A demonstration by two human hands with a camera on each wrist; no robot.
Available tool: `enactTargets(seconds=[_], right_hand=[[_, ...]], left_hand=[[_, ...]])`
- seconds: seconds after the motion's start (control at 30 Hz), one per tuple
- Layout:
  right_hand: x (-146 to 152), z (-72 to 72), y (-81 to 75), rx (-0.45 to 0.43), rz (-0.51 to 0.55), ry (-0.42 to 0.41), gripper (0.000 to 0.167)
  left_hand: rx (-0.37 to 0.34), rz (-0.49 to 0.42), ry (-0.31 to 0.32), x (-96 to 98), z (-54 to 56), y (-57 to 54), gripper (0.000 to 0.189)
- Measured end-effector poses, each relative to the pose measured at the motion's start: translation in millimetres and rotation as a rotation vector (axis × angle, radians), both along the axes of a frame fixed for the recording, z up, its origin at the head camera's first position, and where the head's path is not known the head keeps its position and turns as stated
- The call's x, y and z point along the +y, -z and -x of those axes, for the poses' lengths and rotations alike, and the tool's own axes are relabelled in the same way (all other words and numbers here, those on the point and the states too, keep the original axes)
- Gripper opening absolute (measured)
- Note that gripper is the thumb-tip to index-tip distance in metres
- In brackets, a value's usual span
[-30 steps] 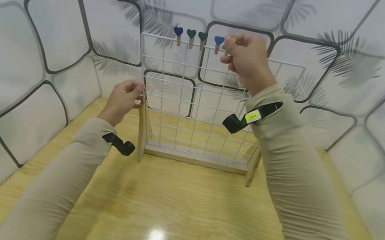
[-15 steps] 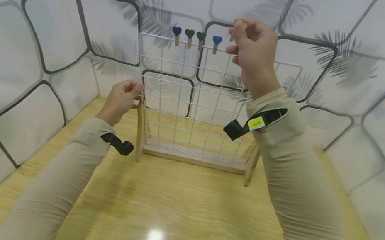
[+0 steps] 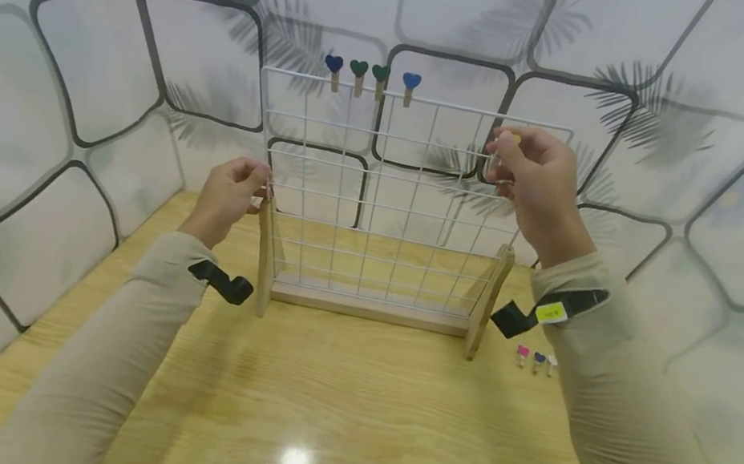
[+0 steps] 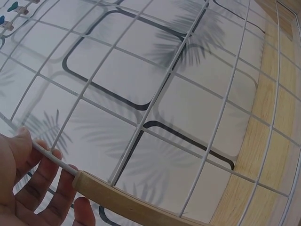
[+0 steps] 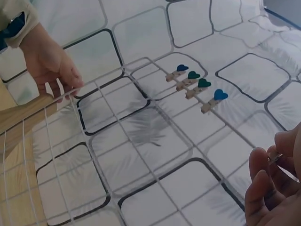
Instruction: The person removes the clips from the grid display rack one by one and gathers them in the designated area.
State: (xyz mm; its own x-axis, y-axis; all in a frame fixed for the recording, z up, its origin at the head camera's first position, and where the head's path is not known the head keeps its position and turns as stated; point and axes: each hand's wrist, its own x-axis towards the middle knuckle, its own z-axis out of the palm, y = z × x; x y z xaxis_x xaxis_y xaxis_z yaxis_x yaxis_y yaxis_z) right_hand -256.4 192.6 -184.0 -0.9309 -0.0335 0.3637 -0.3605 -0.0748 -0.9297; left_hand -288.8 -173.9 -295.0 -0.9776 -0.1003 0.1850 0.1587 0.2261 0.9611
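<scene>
A white wire grid [image 3: 465,108] stands upright in a wooden base [image 3: 370,310]. Along its top wire sit heart-topped clothespins: a dark blue clothespin [image 3: 334,65], a green clothespin [image 3: 359,69], a second green clothespin [image 3: 381,74] and a lighter blue clothespin [image 3: 411,82]. My left hand [image 3: 226,194] grips the grid's left side wire just above the wooden upright [image 4: 127,203]. Between thumb and fingers, my right hand [image 3: 543,176] pinches a yellow heart clothespin [image 3: 516,139], mostly hidden by the fingers, near the grid's upper right.
On the table [image 3: 347,390], right of the base, lie a pink heart clothespin [image 3: 523,352], a dark blue one and a white one, partly beside my right sleeve [image 3: 617,392]. A patterned backdrop [image 3: 466,4] surrounds the table behind and at both sides.
My right hand has lifted the yellow clothespin off the top wire beside the lighter blue one, then moved right and down. The small clothespins on the table have come into sight. My left hand keeps its grip.
</scene>
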Motion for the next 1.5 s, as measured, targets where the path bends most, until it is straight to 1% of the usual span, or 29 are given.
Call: enactTargets(seconds=[0.2, 0.43, 0.53, 0.73, 0.83, 0.87, 0.9, 1.0, 1.03, 1.07, 1.13, 1.17, 1.2, 1.23, 1.3, 1.4, 1.43, 1.47, 1.5], right_hand=[[43, -10.8, 41.4, -0.047, 0.014, 0.073, 0.013], [85, -19.1, 90.8, -0.140, 0.030, 0.072, 0.004], [104, -21.7, 111.3, -0.187, 0.006, 0.114, 0.003], [148, -31.1, 152.8, -0.258, -0.106, 0.189, 0.009], [171, -37.0, 172.0, -0.303, -0.118, 0.219, 0.003], [178, -38.3, 178.0, -0.323, -0.107, 0.224, 0.001], [185, -39.4, 183.9, -0.343, -0.092, 0.226, 0.003], [202, -42.0, 200.0, -0.395, -0.129, 0.258, 0.006], [207, -42.7, 204.9, -0.410, -0.164, 0.263, 0.008], [212, -43.5, 209.5, -0.422, -0.206, 0.270, 0.015], [222, -46.0, 217.7, -0.431, -0.356, 0.297, 0.033], [227, -47.0, 221.6, -0.437, -0.409, 0.312, 0.041], [232, -48.4, 225.0, -0.437, -0.488, 0.324, 0.048], [236, -50.1, 228.1, -0.425, -0.594, 0.340, 0.052], [245, -53.4, 232.9, -0.425, -0.720, 0.364, 0.054], [253, -57.2, 239.0, -0.442, -0.788, 0.384, 0.051], [254, -58.7, 240.4, -0.457, -0.786, 0.382, 0.051], [256, -59.8, 241.8, -0.487, -0.746, 0.371, 0.049], [256, -60.7, 243.1, -0.508, -0.738, 0.369, 0.047]], left_hand=[[0.003, 0.005, 0.002, 1.7, 1.8, 1.9, 0.029], [0.019, -0.012, -0.004, -0.1, 2.1, 3.3, 0.028], [0.027, -0.023, -0.003, -0.3, 0.9, 2.6, 0.028], [0.009, -0.007, -0.015, -0.6, 0.0, 2.2, 0.033], [0.004, -0.012, -0.012, 0.5, 0.0, 1.9, 0.032], [0.005, -0.013, -0.010, 0.8, 0.0, 1.8, 0.031], [0.006, -0.016, -0.007, 0.9, -0.4, 1.6, 0.031], [0.012, -0.018, -0.003, 1.1, -1.5, 1.2, 0.030], [0.013, -0.019, -0.001, 1.1, -1.9, 1.3, 0.029], [0.013, -0.021, 0.001, 0.9, -2.3, 1.4, 0.028], [0.014, -0.029, 0.003, 0.7, -2.6, 1.8, 0.027], [0.016, -0.034, 0.005, 0.7, -2.7, 1.9, 0.026], [0.017, -0.043, 0.007, 0.5, -2.6, 2.2, 0.024], [0.019, -0.046, 0.008, 0.4, -2.4, 2.5, 0.024], [0.025, -0.054, 0.007, 0.2, -1.9, 3.1, 0.023], [0.035, -0.064, 0.001, 0.2, -0.7, 4.0, 0.022], [0.038, -0.065, -0.001, 0.5, -0.4, 4.3, 0.021], [0.043, -0.070, -0.002, 0.8, 0.0, 4.4, 0.021], [0.045, -0.072, -0.004, 1.3, 0.4, 4.5, 0.020]])
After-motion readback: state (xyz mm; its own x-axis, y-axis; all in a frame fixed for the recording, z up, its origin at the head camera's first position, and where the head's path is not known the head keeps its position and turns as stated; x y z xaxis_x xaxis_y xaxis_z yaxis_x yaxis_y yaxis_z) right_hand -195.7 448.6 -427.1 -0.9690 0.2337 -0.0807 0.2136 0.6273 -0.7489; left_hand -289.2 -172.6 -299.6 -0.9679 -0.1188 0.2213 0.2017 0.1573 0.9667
